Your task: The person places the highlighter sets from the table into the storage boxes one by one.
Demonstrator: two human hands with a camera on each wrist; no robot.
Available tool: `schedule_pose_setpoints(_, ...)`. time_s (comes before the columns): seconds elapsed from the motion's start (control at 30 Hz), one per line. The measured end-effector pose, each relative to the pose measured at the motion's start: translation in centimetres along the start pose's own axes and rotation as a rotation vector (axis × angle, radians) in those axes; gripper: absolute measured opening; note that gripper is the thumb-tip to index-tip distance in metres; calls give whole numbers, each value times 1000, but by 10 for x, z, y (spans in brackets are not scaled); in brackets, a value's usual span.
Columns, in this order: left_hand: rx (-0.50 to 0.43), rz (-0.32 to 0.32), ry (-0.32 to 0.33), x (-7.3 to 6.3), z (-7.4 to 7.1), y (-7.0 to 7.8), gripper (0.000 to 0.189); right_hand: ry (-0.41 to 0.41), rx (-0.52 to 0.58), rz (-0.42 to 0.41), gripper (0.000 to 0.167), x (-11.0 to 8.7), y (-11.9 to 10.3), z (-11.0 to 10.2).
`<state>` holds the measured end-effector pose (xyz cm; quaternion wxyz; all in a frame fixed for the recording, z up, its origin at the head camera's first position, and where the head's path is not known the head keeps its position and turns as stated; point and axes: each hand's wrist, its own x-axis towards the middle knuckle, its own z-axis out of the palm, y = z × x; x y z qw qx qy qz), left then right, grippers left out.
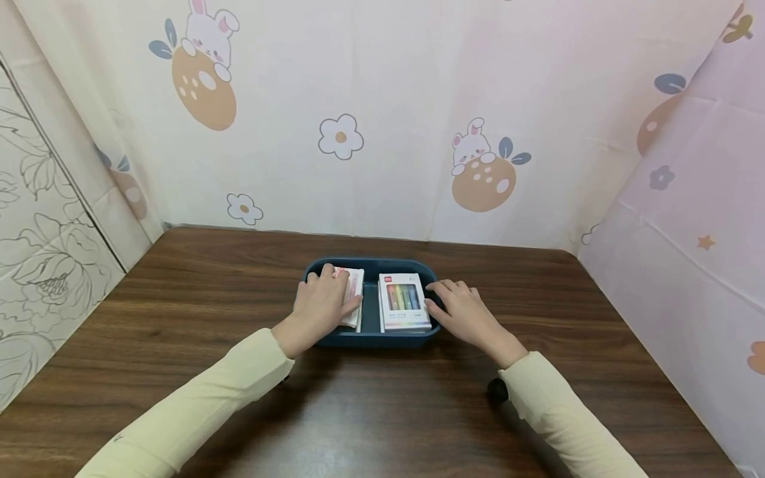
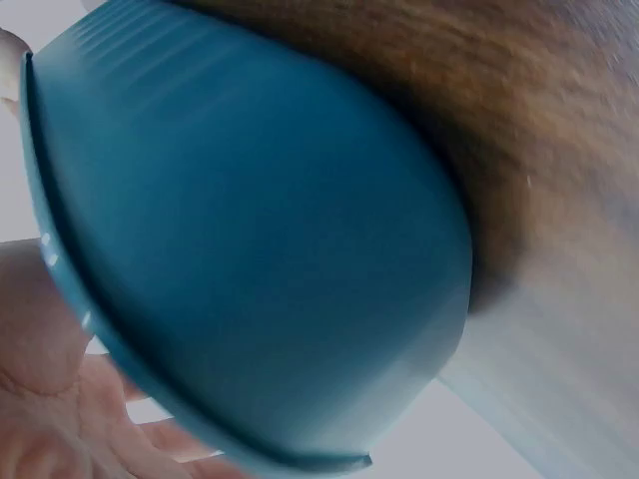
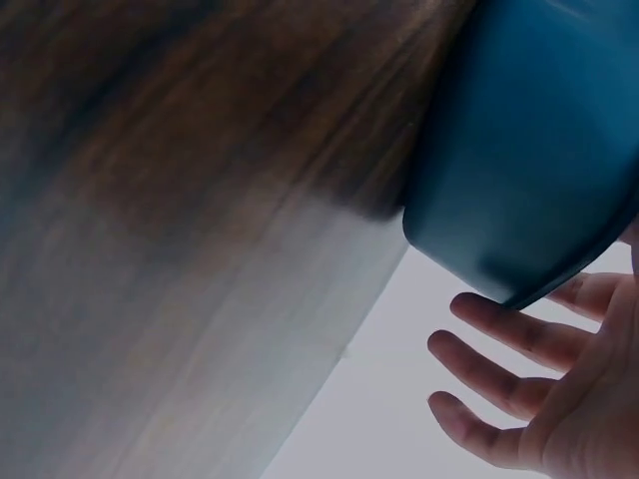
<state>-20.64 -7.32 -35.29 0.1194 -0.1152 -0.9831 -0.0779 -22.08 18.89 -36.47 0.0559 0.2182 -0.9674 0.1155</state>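
A dark blue plastic basket [image 1: 370,339] stands on the table. In its right half lies a white box [image 1: 405,320] whose window shows several rainbow-coloured sticks. A second white box [image 1: 353,287] with pink and red print lies in the left half, partly hidden by my left hand [image 1: 319,299]. That hand rests over this box with its fingers spread and its thumb near the box's right edge. My right hand [image 1: 463,312] is at the basket's right rim, fingers loosely extended beside the rainbow box. In the right wrist view, its fingers [image 3: 484,374] are apart from one another.
The brown wooden table [image 1: 370,411] extends around the basket. A pale curtain [image 1: 406,179] with rabbits and flowers hangs behind its back edge, with more patterned cloth at both sides. A small black object [image 1: 497,390] shows by the right sleeve.
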Motion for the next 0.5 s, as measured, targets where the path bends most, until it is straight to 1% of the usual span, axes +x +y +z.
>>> schedule_pose_setpoints(0.1, -12, 30, 38, -3, -7, -5, 45, 22, -15, -9, 42, -1, -2, -3)
schedule_pose_setpoints(0.17, -22, 39, 50, -4, -11, -10, 45, 43, -18, -19, 42, -2, -2, -6)
schedule_pose_setpoints(0.33, -54, 60, 73, -10, -20, -28, 44, 97, 1, -42, 41, -7, 1, -18)
schedule_pose_setpoints(0.5, -114, 52, 79, -18, -27, -50, 44, 138, 6, -39, 42, -13, 10, -30)
